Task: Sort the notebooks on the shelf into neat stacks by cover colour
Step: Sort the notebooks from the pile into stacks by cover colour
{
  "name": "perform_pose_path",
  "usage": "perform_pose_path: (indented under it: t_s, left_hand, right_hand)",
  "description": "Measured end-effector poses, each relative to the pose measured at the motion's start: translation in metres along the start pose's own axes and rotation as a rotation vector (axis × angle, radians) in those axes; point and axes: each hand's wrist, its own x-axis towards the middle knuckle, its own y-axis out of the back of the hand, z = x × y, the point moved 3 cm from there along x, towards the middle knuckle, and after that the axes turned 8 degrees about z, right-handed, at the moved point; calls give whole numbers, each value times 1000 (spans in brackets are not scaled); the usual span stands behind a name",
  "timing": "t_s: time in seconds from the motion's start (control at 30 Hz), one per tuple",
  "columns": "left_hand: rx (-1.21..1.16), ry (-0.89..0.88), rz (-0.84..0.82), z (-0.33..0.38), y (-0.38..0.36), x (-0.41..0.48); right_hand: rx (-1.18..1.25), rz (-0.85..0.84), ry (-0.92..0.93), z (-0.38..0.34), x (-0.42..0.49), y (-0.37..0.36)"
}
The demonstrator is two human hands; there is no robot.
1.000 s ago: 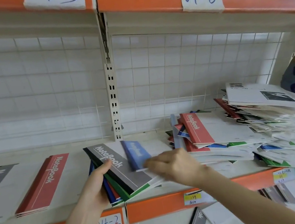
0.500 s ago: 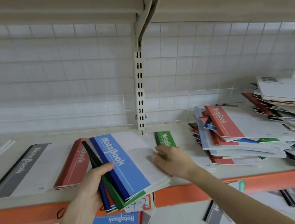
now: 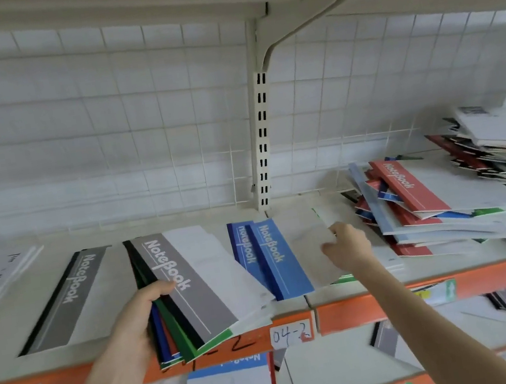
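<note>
Since the previous frame the blue notebook (image 3: 277, 254) has left the top of the fanned bundle (image 3: 194, 288) and now lies flat on the shelf (image 3: 460, 281), overlapping a second blue one (image 3: 239, 244). Nearest, the left hand (image 3: 133, 322) grips that bundle by its spines at the shelf's front edge, thumb on the grey cover now uppermost, with green, black, red and blue edges showing beneath. Just beyond, the right hand (image 3: 349, 247) pinches the blue notebook's right edge with curled fingers. To the left, a grey notebook (image 3: 72, 299) lies flat. Further right, a mixed heap (image 3: 447, 202) sprawls against the wire grid (image 3: 101, 133).
</note>
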Motion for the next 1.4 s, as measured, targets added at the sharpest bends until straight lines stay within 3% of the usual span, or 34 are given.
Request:
perform_pose_path:
  t_s: [0.33,0.43,0.53,0.6,0.67,0.9,1.1,1.23,1.4]
  left_hand:
    - [11,21,-71,18,38,16]
    - [44,31,-82,20,48,25]
    - [101,48,-113,23,53,29]
    - [127,55,-135,24,53,31]
    - [130,62,-147,26,53,32]
    - [40,22,-164,32,63,30]
    - [-49,-39,-81,33,89,31]
    - [-84,-73,-3,34,117,30]
    - [-137,-59,37,32,152,38]
  right_hand:
    - [-201,40,-27,-26,-13,-39]
    - [-286,114,41,-36,-24,-40]
    - [2,78,122,-68,-41,-41]
    - [227,-214,22,-94,-59,-54]
    - [277,-408,-34,-114,-74,-67]
    - [356,-261,22,-139,-76,-72]
    - [402,-330,9,-163,-72,-86]
    - [379,-409,127,-182,-85,-106]
    - [387,-344,120,-187,-89,-115]
